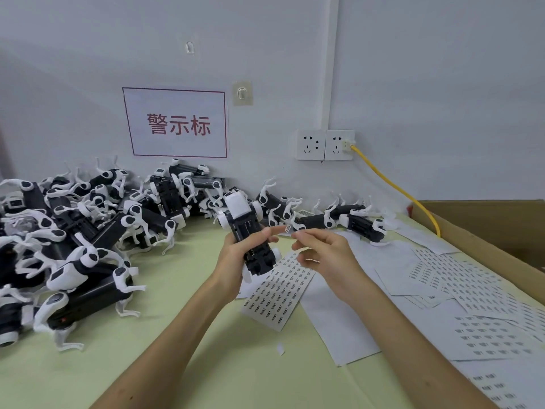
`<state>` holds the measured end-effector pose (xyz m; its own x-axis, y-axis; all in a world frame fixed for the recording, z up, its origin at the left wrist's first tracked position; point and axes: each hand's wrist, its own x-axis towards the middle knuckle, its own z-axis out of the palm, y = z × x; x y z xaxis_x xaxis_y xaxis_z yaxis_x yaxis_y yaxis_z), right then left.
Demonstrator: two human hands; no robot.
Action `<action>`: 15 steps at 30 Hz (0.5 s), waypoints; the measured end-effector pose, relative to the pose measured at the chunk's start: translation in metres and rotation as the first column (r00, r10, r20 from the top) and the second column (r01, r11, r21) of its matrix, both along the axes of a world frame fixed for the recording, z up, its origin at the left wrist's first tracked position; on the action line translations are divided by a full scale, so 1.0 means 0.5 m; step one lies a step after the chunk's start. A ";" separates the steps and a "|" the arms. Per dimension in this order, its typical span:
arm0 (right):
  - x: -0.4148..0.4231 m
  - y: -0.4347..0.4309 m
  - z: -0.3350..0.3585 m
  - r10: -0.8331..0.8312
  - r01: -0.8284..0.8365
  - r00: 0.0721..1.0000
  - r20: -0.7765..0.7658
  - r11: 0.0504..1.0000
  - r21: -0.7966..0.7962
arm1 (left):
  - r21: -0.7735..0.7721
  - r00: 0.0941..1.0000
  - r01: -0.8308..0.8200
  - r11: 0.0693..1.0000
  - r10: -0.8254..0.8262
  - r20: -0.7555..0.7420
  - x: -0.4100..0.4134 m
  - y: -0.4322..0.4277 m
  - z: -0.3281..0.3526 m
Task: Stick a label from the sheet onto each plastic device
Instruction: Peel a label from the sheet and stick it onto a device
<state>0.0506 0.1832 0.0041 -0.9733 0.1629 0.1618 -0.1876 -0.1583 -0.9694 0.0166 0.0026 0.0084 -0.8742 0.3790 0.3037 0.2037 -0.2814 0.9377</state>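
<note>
My left hand grips a black and white plastic device, held upright above the table with its black underside facing me. My right hand is just right of it, with a small label stuck to a fingertip, close to the left hand's extended finger. Below both hands lies the label sheet, printed with rows of small labels.
A big pile of the same devices fills the left of the table, and a few more lie along the wall. Used and full label sheets cover the right side. A cardboard box and a yellow cable stand at the far right.
</note>
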 end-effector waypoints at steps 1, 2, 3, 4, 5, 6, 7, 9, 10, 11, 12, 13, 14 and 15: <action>0.001 -0.001 0.000 0.035 -0.035 0.999 0.012 0.998 -0.043 | -0.002 1.000 -0.004 1.000 0.004 -0.008 -0.001 0.000 -0.002; 0.001 -0.002 0.001 0.058 -0.057 0.998 0.016 0.996 -0.066 | -0.005 1.000 -0.006 1.000 0.006 -0.012 -0.003 0.000 -0.003; 0.001 -0.003 0.001 0.064 -0.063 0.998 0.013 0.995 -0.071 | -0.009 1.000 -0.006 1.000 0.006 -0.013 -0.004 0.000 -0.003; 0.002 -0.004 0.001 0.048 -0.048 0.999 0.002 0.997 -0.055 | -0.013 1.000 0.000 1.000 0.000 -0.010 -0.006 0.000 -0.004; 0.003 -0.004 0.001 0.009 -0.009 1.000 -0.026 1.000 -0.012 | -0.009 1.000 0.014 1.000 -0.014 -0.005 -0.008 0.000 -0.005; 0.004 -0.004 0.001 -0.053 0.058 0.996 -0.073 0.996 0.067 | 0.002 1.000 0.031 1.000 -0.031 0.004 -0.011 0.000 -0.006; 0.003 -0.004 -0.001 -0.123 0.147 0.982 -0.144 0.973 0.177 | 0.014 0.999 0.048 0.999 -0.048 0.014 -0.012 0.000 -0.007; 0.000 -0.004 -0.005 -0.204 0.328 0.923 -0.327 0.860 0.391 | 0.015 0.997 0.067 0.998 -0.068 0.031 -0.012 0.000 -0.007; -0.001 -0.004 -0.008 -0.191 0.384 0.892 -0.409 0.799 0.463 | 0.010 0.997 0.073 0.997 -0.074 0.036 -0.011 0.000 -0.007; -0.004 -0.004 -0.011 -0.156 0.413 0.869 -0.469 0.749 0.517 | 0.007 0.996 0.079 0.997 -0.079 0.039 -0.011 0.001 -0.008; -0.005 -0.003 -0.015 -0.114 0.425 0.856 -0.504 0.711 0.561 | 0.005 0.996 0.084 0.996 -0.084 0.042 -0.011 0.001 -0.008; -0.007 -0.002 -0.018 -0.079 0.432 0.847 -0.525 0.677 0.596 | 0.004 0.995 0.087 0.996 -0.087 0.045 -0.011 0.001 -0.009; -0.009 -0.001 -0.021 -0.057 0.448 0.837 -0.545 0.644 0.621 | 0.002 0.995 0.089 0.996 -0.089 0.047 -0.011 0.001 -0.009; -0.011 0.001 -0.024 -0.048 0.472 0.824 -0.565 0.610 0.636 | -0.004 0.995 0.088 0.996 -0.088 0.048 -0.012 0.000 -0.008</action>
